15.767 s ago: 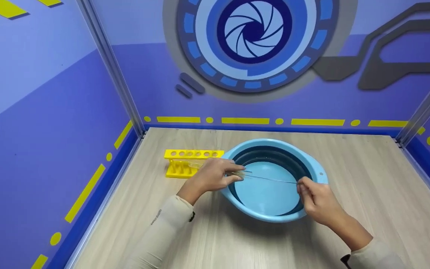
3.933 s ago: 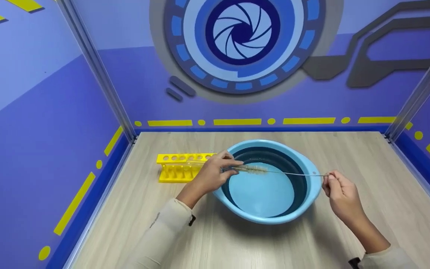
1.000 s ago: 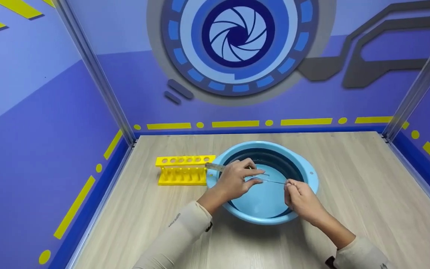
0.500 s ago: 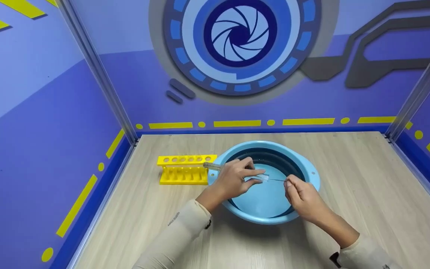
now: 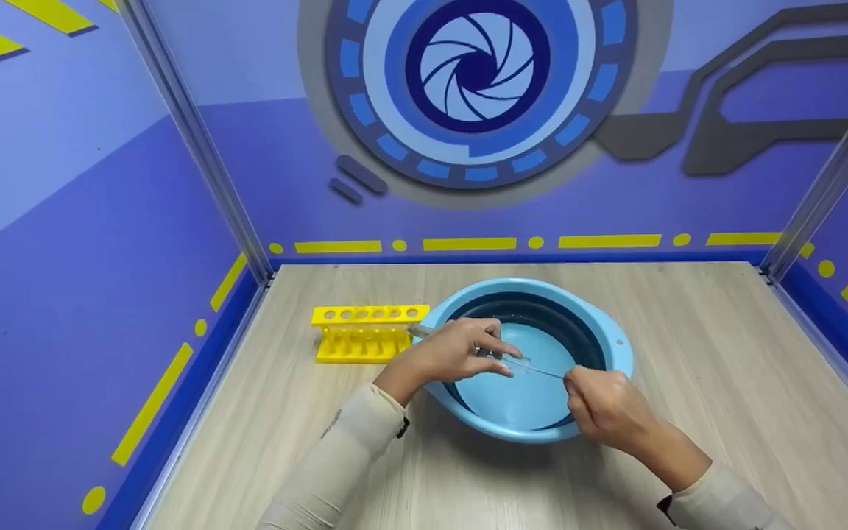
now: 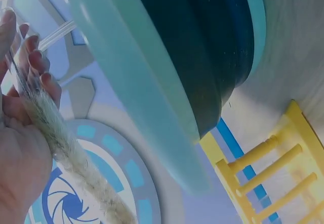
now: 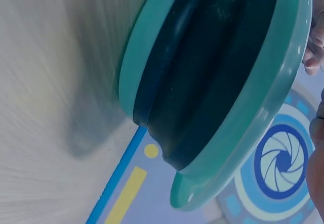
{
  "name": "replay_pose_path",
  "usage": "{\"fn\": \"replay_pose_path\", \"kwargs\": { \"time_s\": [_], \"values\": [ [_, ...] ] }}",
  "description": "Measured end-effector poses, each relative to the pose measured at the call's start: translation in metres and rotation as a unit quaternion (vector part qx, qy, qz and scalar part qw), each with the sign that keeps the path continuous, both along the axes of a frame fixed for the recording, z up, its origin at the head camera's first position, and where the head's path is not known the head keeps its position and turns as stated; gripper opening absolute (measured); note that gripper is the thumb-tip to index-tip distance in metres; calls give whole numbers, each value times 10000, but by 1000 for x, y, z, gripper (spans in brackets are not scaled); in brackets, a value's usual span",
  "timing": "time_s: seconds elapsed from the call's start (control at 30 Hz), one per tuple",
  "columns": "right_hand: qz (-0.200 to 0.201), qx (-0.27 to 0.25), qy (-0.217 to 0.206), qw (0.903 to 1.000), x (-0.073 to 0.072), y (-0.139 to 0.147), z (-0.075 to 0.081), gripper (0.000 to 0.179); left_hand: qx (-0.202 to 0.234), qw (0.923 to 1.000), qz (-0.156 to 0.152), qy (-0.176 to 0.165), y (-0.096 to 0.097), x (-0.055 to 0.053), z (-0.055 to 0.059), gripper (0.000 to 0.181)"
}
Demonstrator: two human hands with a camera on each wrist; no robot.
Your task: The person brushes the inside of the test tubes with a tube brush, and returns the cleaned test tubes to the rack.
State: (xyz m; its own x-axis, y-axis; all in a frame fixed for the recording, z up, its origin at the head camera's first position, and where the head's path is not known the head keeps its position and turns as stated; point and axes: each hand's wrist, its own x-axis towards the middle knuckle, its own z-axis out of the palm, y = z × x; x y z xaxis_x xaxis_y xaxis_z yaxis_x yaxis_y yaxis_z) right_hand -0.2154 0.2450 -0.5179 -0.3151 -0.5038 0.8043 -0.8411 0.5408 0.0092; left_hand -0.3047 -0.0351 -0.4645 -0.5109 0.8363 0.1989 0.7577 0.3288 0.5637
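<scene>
My left hand (image 5: 453, 350) holds a clear glass test tube (image 5: 419, 331) over the left side of the blue basin (image 5: 621, 353). Inside the tube, the pale bristles of a test tube brush (image 6: 66, 143) fill the closed-end part, as the left wrist view shows. The brush's thin wire handle (image 5: 538, 369) comes out to the right, and my right hand (image 5: 608, 405) pinches its end above the basin's near right side. A clear, rod-like piece (image 6: 56, 34) shows beyond the left fingers; its kind is unclear. Only part of the right hand shows in its wrist view.
A yellow test tube rack (image 5: 371, 315) stands left of the basin, close to its rim. The basin has dark collapsible walls and sits on a wood-grain table (image 5: 704, 383). Printed blue panels (image 5: 247, 169) enclose the back and sides.
The bristles, outside the tube mouth about four seconds ago, are now inside. Over the last half second, the left hand shifts slightly and the right hand drops a little, with the wire slanting more.
</scene>
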Motion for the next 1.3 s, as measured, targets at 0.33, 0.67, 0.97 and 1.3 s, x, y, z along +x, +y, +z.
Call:
{"fn": "replay_pose_path", "kwargs": {
  "time_s": [0.33, 0.67, 0.97, 1.3],
  "values": [
    [449, -51, -78, 9990, 6, -3, 4, 20, 237, 9936, -301, -1062, -18, -1, 9, 31],
    [503, -201, -86, 9985, 3, 2, 2, 23, 41, 9945, -77, -1048, -26, -4, 12, 31],
    [413, -362, -428, 9976, 8, 13, 1, 16, 60, 9941, 214, -1066, -42, -13, 4, 34],
    [-102, -1059, -1518, 9827, 18, 35, -3, 31, 169, 9930, 805, -846, -65, -22, -12, 33]
  ]
}}
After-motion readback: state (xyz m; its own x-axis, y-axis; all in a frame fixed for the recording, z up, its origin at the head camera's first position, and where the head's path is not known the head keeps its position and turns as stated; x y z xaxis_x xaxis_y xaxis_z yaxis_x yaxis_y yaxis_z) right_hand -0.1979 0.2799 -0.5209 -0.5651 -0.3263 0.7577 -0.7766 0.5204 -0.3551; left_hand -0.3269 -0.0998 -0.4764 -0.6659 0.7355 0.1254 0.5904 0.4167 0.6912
